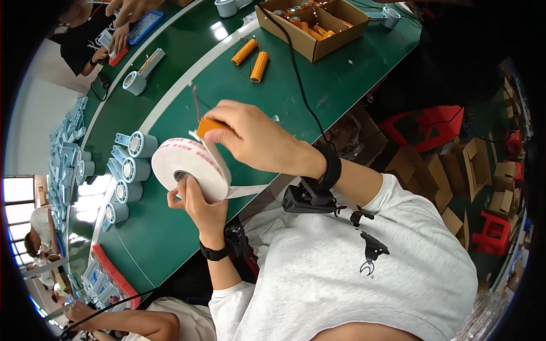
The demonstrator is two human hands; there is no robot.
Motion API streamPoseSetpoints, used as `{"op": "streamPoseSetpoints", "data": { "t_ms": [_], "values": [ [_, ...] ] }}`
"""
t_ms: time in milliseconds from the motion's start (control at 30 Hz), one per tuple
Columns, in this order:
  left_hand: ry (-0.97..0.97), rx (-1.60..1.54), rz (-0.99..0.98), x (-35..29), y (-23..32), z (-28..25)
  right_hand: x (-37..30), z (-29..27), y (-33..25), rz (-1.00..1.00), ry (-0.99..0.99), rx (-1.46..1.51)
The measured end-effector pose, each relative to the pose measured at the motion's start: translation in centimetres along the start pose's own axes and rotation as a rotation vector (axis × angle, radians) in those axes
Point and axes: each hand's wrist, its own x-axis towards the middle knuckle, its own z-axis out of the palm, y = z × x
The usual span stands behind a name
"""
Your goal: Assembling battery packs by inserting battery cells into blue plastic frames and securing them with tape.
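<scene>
My left hand point(203, 209) grips a large roll of white tape point(181, 158) with pink print, its fingers at the core. A loose strip of tape point(247, 191) trails off the roll to the right. In my right hand point(250, 136), pinched between thumb and fingers, is an orange battery pack point(209, 126) with thin wires at its end. The pack is close against the upper right rim of the roll; my fingers hide part of it. Two more orange battery packs point(244, 52) lie farther off on the green table point(170, 227).
A cardboard box point(313, 48) of orange batteries stands at the far side, with a black cable point(296, 68) hanging across it. Several pale blue round-headed housings point(136, 169) line the table's left. Co-workers' hands point(120, 37) are at upper left; another person's arm point(136, 323) is at lower left.
</scene>
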Motion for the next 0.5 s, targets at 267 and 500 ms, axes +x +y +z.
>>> {"op": "streamPoseSetpoints", "data": {
  "t_ms": [267,500],
  "values": [
    [-0.233,0.106,-0.180,2.4,0.9,1.0,3.5,3.9,3.7,0.237,0.255,0.901],
    [-0.504,0.122,-0.130,1.9,0.7,-0.7,8.6,3.1,8.2,0.180,0.696,1.109]
  ]
}}
